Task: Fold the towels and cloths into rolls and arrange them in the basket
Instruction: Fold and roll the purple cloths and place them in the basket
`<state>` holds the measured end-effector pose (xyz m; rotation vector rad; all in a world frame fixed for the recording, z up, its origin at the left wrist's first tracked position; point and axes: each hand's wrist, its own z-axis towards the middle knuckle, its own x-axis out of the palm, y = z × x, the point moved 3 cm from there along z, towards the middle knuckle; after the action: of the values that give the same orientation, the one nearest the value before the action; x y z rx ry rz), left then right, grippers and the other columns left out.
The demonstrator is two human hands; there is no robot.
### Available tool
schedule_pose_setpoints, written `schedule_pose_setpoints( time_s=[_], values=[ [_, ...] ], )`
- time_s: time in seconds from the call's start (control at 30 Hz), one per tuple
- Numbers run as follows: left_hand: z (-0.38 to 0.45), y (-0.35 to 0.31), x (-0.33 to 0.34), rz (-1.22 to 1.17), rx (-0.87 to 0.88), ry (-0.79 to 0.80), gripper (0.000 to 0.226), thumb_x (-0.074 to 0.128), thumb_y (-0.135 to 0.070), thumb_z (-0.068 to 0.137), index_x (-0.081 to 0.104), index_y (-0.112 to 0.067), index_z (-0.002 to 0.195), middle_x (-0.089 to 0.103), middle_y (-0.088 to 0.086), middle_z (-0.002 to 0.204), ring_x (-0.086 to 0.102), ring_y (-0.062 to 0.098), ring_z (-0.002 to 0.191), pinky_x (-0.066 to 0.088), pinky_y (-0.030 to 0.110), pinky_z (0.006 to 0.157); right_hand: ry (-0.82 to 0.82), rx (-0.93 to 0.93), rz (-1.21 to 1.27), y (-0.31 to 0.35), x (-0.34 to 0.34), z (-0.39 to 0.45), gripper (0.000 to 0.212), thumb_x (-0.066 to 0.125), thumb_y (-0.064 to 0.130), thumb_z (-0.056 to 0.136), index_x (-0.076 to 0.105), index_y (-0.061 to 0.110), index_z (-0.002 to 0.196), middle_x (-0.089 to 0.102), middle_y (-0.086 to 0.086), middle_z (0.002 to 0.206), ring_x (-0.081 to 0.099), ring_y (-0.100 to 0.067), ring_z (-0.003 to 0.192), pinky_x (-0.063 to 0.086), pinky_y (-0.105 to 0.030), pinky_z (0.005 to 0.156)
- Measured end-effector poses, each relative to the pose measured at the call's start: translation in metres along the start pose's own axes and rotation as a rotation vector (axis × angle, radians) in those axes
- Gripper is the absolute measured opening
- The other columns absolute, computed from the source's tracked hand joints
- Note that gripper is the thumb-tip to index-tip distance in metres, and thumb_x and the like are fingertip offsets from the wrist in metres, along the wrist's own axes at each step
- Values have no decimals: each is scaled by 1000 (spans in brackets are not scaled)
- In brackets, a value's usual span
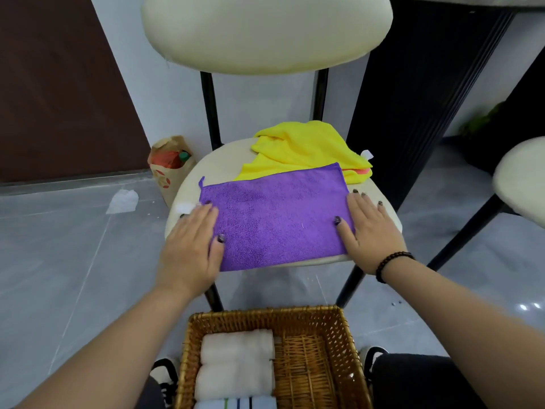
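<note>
A purple cloth [277,215] lies flat, folded into a rectangle, on the cream chair seat [188,178]. My left hand [194,246] presses flat on its left edge with straight fingers. My right hand [368,228] lies flat on its right edge. Behind the purple cloth sits a crumpled yellow cloth [300,146] with a bit of orange cloth [364,172] showing under it. The wicker basket [348,343] stands on the floor in front of the chair. Its left side holds two white rolled towels [236,361] and a striped roll [236,404].
The chair's backrest [265,31] rises behind the seat. A paper bag [168,169] stands on the floor to the left, with a scrap of white paper [122,200] nearby. A second chair [519,178] is at the right. A dark table base [418,84] stands behind.
</note>
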<state>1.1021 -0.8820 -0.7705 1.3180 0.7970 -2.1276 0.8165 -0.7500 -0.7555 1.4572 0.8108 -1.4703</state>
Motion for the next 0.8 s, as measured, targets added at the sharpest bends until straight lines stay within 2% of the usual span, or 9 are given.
schedule_pose_setpoints(
  time_s=[0.07,0.17,0.27,0.4,0.5,0.57,0.63,0.73,0.8],
  values=[
    [-1,15,-12,-67,-214,41,55,26,-35,99,40,-6,143,41,15,149,38,29,137,31,42,111,9,71,109,-13,-2,0,76,11,59,91,30,8,144,29,-9,153,19,-24,143,12,-40,119],
    [-1,20,-34,-154,-411,61,41,34,-27,101,42,-10,137,53,18,135,51,36,118,43,45,94,-115,235,352,-16,-19,-2,41,42,38,92,55,4,112,52,-14,122,40,-34,124,34,-38,101],
    [-1,-2,-48,-309,-452,25,44,41,-22,100,42,-13,143,48,14,143,45,32,128,36,41,104,-152,381,474,-9,-33,-2,31,55,19,87,64,7,115,52,-15,125,45,-31,120,37,-33,95],
    [-1,-40,-42,-281,-318,146,62,54,-33,94,30,-16,149,31,7,155,28,23,142,22,35,115,-42,505,494,3,-33,3,41,64,28,81,58,9,117,48,-16,124,53,-34,106,46,-34,84],
    [-3,-54,-24,51,-194,285,89,55,-57,86,7,-25,154,0,8,161,-1,27,149,6,50,118,38,581,552,3,-32,5,56,68,29,82,46,5,128,46,-16,129,52,-29,99,40,-29,71],
    [-7,-67,-16,218,11,286,105,68,-61,71,14,-24,153,7,14,160,6,34,148,13,59,114,58,586,593,4,-36,3,61,69,28,82,42,5,131,49,-15,127,48,-25,93,38,-28,70],
    [-12,-74,-6,296,206,291,113,85,-51,50,36,-20,146,36,16,151,36,37,138,36,60,103,-19,471,473,6,-41,-3,65,70,29,81,39,10,135,45,-13,130,49,-27,104,43,-32,78],
    [-11,-68,-2,311,327,217,104,90,-20,50,43,-18,142,52,13,140,53,34,126,49,52,92,-236,-83,266,19,-46,-17,65,71,40,80,45,19,136,45,-6,132,44,-25,122,42,-40,99],
    [-11,-63,-7,298,364,150,99,85,-3,54,43,-16,142,54,13,138,54,35,125,51,51,91,-103,-378,183,26,-32,-25,74,70,47,79,40,22,141,40,-5,143,37,-25,133,36,-45,108]
  ],
)
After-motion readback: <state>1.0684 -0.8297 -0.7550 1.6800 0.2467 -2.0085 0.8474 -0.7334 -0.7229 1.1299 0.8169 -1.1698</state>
